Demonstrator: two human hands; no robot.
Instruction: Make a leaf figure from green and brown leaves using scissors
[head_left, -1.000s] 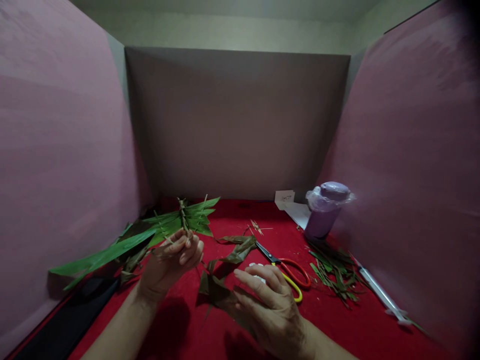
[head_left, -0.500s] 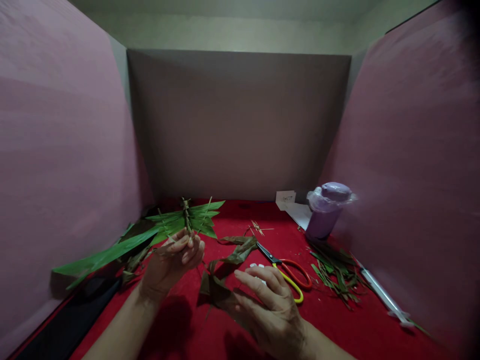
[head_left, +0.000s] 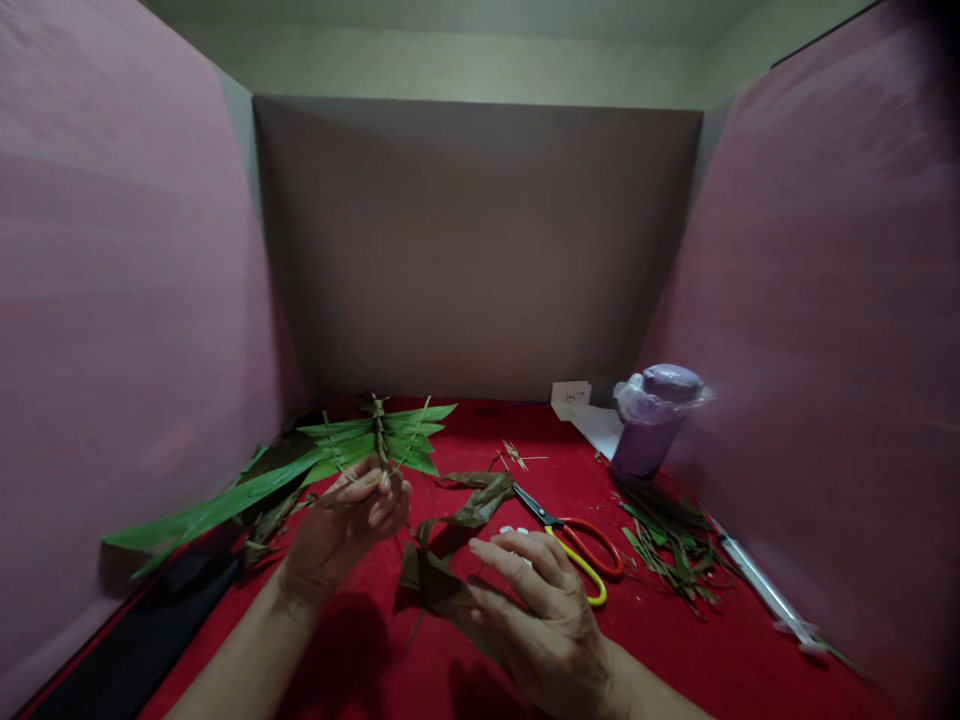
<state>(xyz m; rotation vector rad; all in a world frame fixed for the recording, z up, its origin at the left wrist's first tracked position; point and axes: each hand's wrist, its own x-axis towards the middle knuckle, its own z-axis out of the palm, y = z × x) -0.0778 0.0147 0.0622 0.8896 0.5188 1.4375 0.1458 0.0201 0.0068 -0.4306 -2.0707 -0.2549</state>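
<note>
My left hand (head_left: 346,530) is raised over the red mat, its fingers pinched round the thin stem of a folded green leaf figure (head_left: 382,438) whose leaf blades fan out to both sides above the fingertips. My right hand (head_left: 544,620) hovers low at the front with its fingers curled and spread, resting on or just above dark, limp leaf strips (head_left: 450,540). I cannot tell whether it grips them. Scissors (head_left: 581,550) with an orange and a yellow handle lie just beyond the right hand's fingertips.
Long green leaves (head_left: 210,505) lie at the left by the pink wall. A lilac jar (head_left: 651,420) wrapped in plastic stands at the back right, with paper slips (head_left: 581,405) beside it, leaf trimmings (head_left: 675,550) in front and a white rod (head_left: 765,590) along the right wall.
My left hand has lifted the leaf figure slightly and shifted it to the right. The right hand has barely moved.
</note>
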